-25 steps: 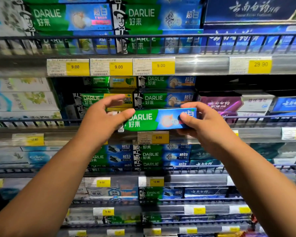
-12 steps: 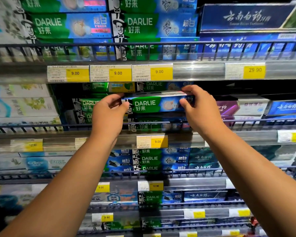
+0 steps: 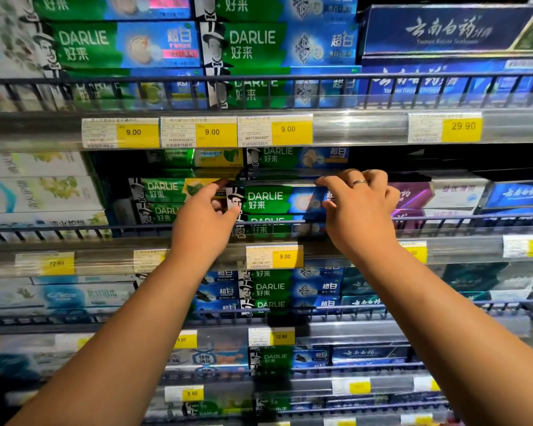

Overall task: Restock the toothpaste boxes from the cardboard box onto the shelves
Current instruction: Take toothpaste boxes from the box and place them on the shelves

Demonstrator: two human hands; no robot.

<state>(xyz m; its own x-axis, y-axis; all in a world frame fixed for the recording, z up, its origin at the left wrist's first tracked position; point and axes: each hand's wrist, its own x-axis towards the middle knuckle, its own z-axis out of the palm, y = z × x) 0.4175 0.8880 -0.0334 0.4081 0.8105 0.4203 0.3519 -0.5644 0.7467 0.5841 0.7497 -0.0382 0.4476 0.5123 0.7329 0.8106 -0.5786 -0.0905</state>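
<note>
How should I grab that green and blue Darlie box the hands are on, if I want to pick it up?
Take the Darlie box by its two short ends, coming from the front, above the wire rail. It lies lengthwise on another box, long face out, so the ends and top edge are reachable. The left hand and right hand hold it there.
</note>
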